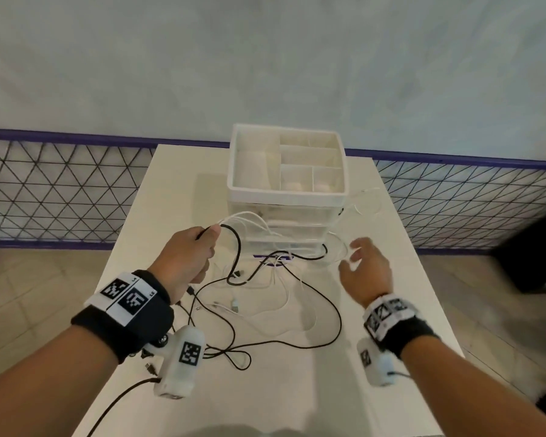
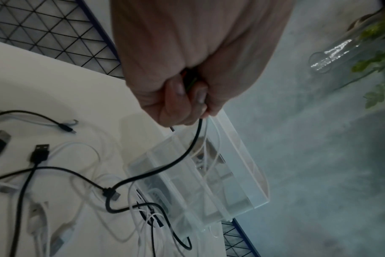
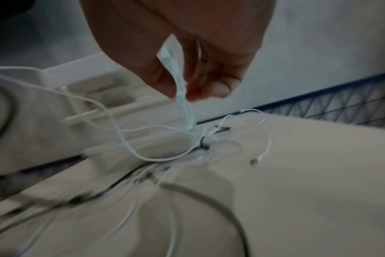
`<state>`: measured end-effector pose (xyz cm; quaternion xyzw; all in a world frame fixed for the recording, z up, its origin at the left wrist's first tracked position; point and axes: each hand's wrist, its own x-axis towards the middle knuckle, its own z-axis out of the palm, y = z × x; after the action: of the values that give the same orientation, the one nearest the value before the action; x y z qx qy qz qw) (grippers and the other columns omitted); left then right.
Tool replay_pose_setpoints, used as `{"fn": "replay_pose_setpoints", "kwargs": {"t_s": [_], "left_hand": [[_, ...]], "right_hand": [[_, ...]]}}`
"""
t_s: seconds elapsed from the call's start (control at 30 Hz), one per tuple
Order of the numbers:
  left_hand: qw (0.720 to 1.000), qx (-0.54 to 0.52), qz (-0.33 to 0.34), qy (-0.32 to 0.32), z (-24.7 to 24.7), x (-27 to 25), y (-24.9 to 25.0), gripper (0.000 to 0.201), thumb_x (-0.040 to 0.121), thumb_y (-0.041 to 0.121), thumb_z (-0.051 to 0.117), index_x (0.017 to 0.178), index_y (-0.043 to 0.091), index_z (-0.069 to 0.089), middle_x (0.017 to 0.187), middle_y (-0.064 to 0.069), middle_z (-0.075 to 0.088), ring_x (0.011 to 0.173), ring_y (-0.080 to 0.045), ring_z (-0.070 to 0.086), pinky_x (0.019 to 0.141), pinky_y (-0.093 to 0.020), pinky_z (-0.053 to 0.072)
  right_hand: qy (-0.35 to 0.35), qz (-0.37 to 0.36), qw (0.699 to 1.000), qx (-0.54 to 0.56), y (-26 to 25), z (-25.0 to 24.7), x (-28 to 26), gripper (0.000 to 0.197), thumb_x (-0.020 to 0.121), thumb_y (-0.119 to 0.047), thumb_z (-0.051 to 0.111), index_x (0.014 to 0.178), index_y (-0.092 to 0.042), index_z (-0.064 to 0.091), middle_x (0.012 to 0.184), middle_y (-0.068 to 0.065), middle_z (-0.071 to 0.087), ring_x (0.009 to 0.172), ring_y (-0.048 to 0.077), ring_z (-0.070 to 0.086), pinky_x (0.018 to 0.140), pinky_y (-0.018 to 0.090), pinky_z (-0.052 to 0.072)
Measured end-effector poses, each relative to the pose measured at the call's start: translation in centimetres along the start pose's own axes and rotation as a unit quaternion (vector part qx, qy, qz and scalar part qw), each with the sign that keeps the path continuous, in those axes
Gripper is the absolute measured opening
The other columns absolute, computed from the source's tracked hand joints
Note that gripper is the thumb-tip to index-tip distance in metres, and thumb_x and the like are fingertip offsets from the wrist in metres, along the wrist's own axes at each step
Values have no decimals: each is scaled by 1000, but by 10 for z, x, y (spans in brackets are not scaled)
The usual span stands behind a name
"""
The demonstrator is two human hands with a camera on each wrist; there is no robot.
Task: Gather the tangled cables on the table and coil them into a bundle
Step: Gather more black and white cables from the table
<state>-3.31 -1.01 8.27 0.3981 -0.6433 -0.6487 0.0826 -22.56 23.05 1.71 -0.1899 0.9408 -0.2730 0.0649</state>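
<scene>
A tangle of black and white cables lies on the white table in front of a drawer organiser. My left hand is raised over the table's left side and grips a black cable together with several white strands. In the left wrist view the left hand is a closed fist, and the black cable hangs from it towards the tangle. My right hand hovers right of the organiser. In the blurred right wrist view the right hand pinches a thin white cable that leads down to the knot.
A white and clear drawer organiser with an open compartment tray on top stands at the table's far middle. Loose USB plugs lie near the table's left side. A wire mesh fence runs behind the table. A glass vase with a plant stands beyond it.
</scene>
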Motion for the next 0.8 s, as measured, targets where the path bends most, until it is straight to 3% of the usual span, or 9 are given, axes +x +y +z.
{"fn": "replay_pose_setpoints", "kwargs": {"t_s": [0.07,0.13,0.17,0.23,0.3,0.37,0.47,0.63,0.8], "left_hand": [[1000,-6,-9,5,0,0,1,33,100,35,50,75,19,36,66,0,29,45,-11,18,41,-22,15],[1000,-4,-6,-6,1,-2,6,34,100,36,51,74,18,38,65,0,30,44,-11,19,40,-22,17],[1000,-5,-3,-9,1,-3,9,33,100,35,51,75,17,39,64,1,31,44,-11,20,40,-22,19],[1000,-16,6,-2,-1,-5,16,32,100,35,52,75,16,42,63,1,35,45,-11,27,42,-23,25],[1000,-13,18,18,-7,-5,22,34,99,36,53,74,16,46,62,1,40,52,-15,36,50,-28,34],[998,24,34,38,-14,-4,24,36,99,39,51,72,16,50,62,1,48,60,-17,44,60,-32,40],[997,53,47,42,-16,-6,24,37,100,39,49,72,15,54,63,1,53,65,-17,50,63,-32,40],[995,80,50,31,-13,-9,20,36,101,36,48,73,14,55,66,0,59,70,-18,51,65,-32,40],[995,76,38,51,-23,-3,11,36,100,37,48,74,15,56,68,-1,60,70,-17,53,65,-32,43]], "right_hand": [[-82,-81,993,-34,2,34,-21,14,80,-22,63,93,-26,63,88,-3,65,85,25,65,75,34,51],[-229,-111,959,-126,1,66,-40,25,86,-26,61,111,-29,65,114,-1,60,106,26,63,89,37,52],[-259,-101,947,-163,3,79,-45,36,89,-28,60,125,-28,59,127,1,53,116,27,59,96,38,49],[-210,-30,962,-171,4,97,-48,43,93,-29,58,134,-21,48,134,7,45,118,30,56,95,39,49],[-134,27,980,-147,0,101,-48,39,93,-28,58,127,-15,46,128,11,44,110,34,59,86,39,52],[-112,-19,981,-158,-5,107,-48,39,92,-28,59,127,-17,47,124,10,45,104,32,60,80,40,55],[-166,-186,946,-205,-20,121,-50,39,92,-28,59,131,-26,54,130,5,43,109,26,56,84,38,54],[-157,-208,928,-266,-40,127,-48,21,84,-14,59,103,-14,66,116,7,52,103,29,52,88,41,45],[-78,-227,950,-199,-38,105,-46,17,71,-7,72,85,-11,63,91,8,59,77,29,58,65,39,48]]}}
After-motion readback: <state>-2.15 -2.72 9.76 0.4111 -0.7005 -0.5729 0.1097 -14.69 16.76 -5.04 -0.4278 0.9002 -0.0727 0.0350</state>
